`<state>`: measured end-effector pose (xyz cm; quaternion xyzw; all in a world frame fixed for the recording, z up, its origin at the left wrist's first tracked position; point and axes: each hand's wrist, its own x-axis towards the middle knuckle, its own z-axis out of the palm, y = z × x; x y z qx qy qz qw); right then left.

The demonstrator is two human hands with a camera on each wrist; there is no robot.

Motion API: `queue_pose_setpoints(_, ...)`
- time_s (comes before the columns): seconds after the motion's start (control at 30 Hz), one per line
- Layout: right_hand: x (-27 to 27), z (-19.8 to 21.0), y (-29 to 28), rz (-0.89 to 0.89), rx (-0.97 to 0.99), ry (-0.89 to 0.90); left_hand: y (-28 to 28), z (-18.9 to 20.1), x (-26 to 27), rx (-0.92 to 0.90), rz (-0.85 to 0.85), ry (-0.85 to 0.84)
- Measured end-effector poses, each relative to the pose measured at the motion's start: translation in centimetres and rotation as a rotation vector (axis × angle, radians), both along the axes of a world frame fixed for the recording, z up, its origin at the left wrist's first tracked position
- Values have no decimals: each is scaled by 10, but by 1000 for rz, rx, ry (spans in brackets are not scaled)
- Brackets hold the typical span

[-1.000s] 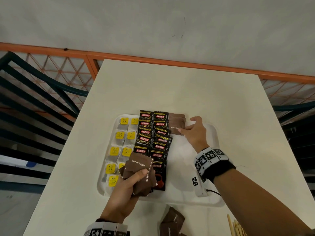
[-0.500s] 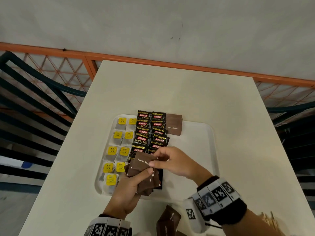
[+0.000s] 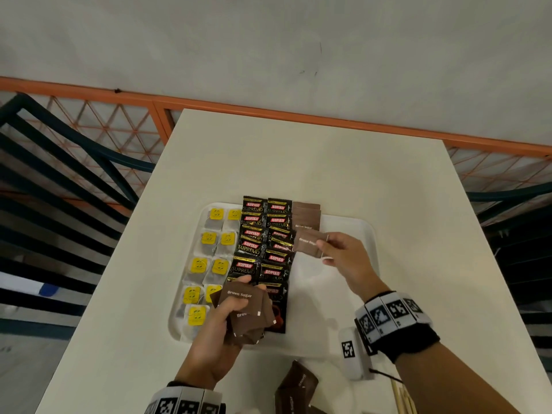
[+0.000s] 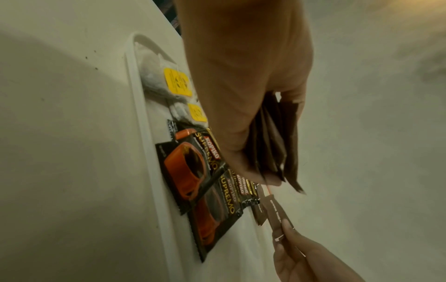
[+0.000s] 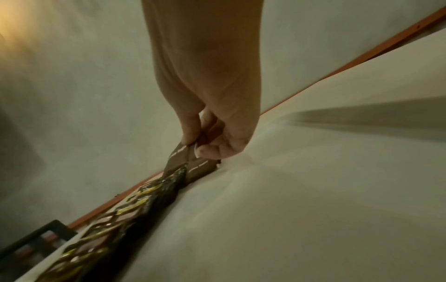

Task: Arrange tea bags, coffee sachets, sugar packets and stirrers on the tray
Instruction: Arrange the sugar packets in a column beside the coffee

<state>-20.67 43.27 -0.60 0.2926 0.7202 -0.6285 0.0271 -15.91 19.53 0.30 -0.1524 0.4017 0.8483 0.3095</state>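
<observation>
Over the white rectangular plastic tray [image 3: 369,234], a single brown paper sugar packet [image 3: 307,244] is pinched by the right hand [image 3: 343,255], just below the brown packets already laid at the tray's far edge [image 3: 306,215]. Beside them lie 2 columns of black coffee sachets [image 3: 264,243] and yellow-tagged tea bags [image 3: 209,258]. The left hand [image 3: 215,345] grips a fanned bunch of brown sugar packets [image 3: 243,312] above the tray's near edge on the white surface [image 3: 298,162].

Head view looks down; wrist views sit close, sharing the tray [image 3: 370,231].
</observation>
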Motion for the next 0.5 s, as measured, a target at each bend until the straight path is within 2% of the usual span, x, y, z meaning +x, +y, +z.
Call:
queue_pose_setpoints(0.1, -13, -9, 11, -29, 108, -21, 2, 1, 0, -19, -2, 21)
queue_pose_setpoints(0.3, -30, -22, 13, 24, 306, -36, 2, 0, 0, -112, 6, 44)
queue_pose_setpoints(0.5, -35, -29, 4, -11, 375, 7, 2, -1, 0, -157, 11, 45)
